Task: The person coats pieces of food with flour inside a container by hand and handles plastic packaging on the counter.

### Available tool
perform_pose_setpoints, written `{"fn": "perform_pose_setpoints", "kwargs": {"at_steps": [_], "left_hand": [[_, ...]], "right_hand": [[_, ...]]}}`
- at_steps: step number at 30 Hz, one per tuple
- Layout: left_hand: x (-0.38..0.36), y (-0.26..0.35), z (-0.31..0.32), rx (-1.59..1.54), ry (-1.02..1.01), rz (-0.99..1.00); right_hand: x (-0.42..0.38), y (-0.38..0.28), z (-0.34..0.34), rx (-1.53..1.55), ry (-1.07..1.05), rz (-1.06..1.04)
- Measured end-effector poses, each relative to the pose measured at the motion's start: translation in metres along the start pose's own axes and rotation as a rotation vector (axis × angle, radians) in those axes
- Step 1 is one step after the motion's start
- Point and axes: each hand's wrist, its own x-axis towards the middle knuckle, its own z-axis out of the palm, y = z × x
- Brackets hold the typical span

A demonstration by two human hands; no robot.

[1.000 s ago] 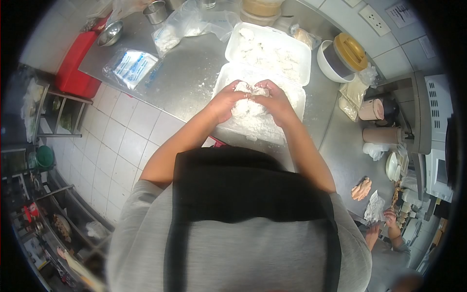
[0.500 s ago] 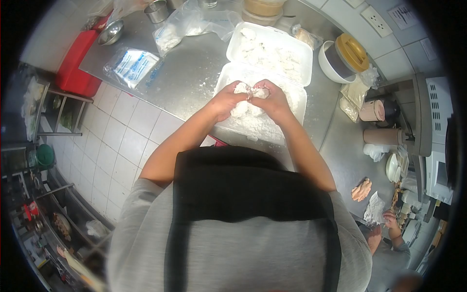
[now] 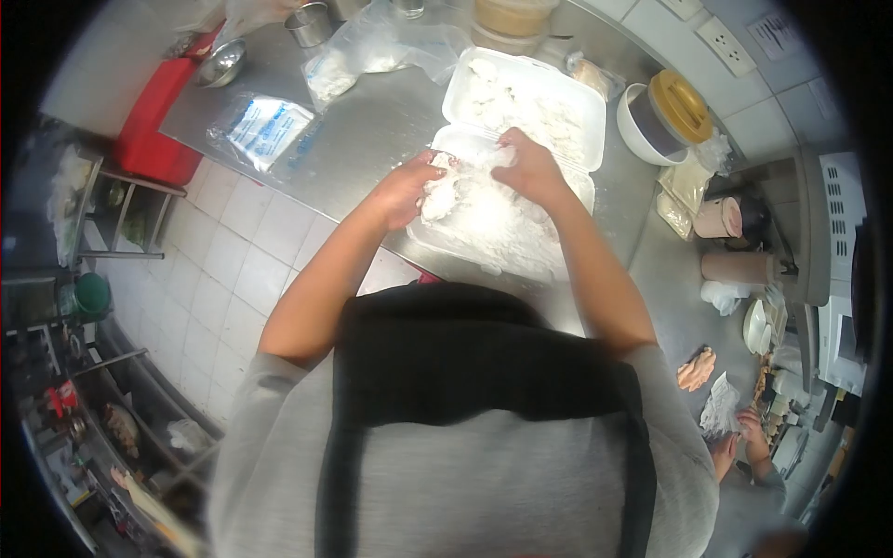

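My left hand [image 3: 407, 190] is closed around a flour-coated piece of food [image 3: 440, 195] at the left side of a white foam box [image 3: 581, 200]. The white coating hides what kind of food it is. My right hand [image 3: 532, 169] hovers over the box, thumb and fingers apart, with a white haze of flour beside its fingertips. Loose flour [image 3: 498, 219] fills the box's near half. In the far half lie more floury pieces [image 3: 535, 107], under no hand.
Flour bags [image 3: 265, 128], a metal bowl [image 3: 221, 63] and a steel cup [image 3: 309, 25] stand left on the steel table [image 3: 372, 112]. A yellow-lidded container [image 3: 679, 104] sits in a white bowl at right. Near raw meat [image 3: 696, 369], another person's hands [image 3: 749, 426] hold crumpled wrapping.
My hands have moved apart: the left shifted left with a floury piece, the right drew up and right. Flour now hangs between them. The whole view has shifted slightly.
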Motion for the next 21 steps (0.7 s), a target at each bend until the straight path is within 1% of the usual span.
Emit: {"fn": "perform_pose_setpoints", "kwargs": {"at_steps": [3, 6, 9, 12, 13, 15, 18, 19, 21], "left_hand": [[-0.008, 0.002, 0.003, 0.056, 0.1, 0.066], [-0.01, -0.003, 0.01, -0.066, 0.159, 0.175], [-0.001, -0.016, 0.025, -0.238, 0.249, 0.324], [0.007, -0.023, 0.04, -0.362, 0.204, 0.38], [0.007, -0.024, 0.042, -0.236, 0.228, 0.342], [0.007, -0.023, 0.045, 0.019, 0.272, 0.266], [0.007, -0.027, 0.04, 0.069, 0.197, 0.124], [0.009, -0.029, 0.038, 0.025, 0.171, 0.11], [0.014, -0.033, 0.033, -0.058, 0.117, 0.082]], "right_hand": [[0.018, -0.002, 0.02, -0.131, -0.168, -0.163], [0.01, -0.002, 0.034, -0.429, 0.267, -0.409], [-0.014, -0.024, 0.025, 0.48, 0.019, -0.097], [-0.032, -0.028, 0.036, 0.606, 0.043, -0.066], [-0.037, -0.027, 0.033, 0.673, 0.021, -0.049], [-0.038, -0.013, 0.034, 0.689, 0.015, -0.027], [-0.044, 0.002, 0.029, 0.794, -0.037, -0.036], [-0.048, 0.002, 0.027, 0.843, -0.058, -0.047], [-0.056, -0.005, 0.015, 0.922, -0.129, 0.114]]}}
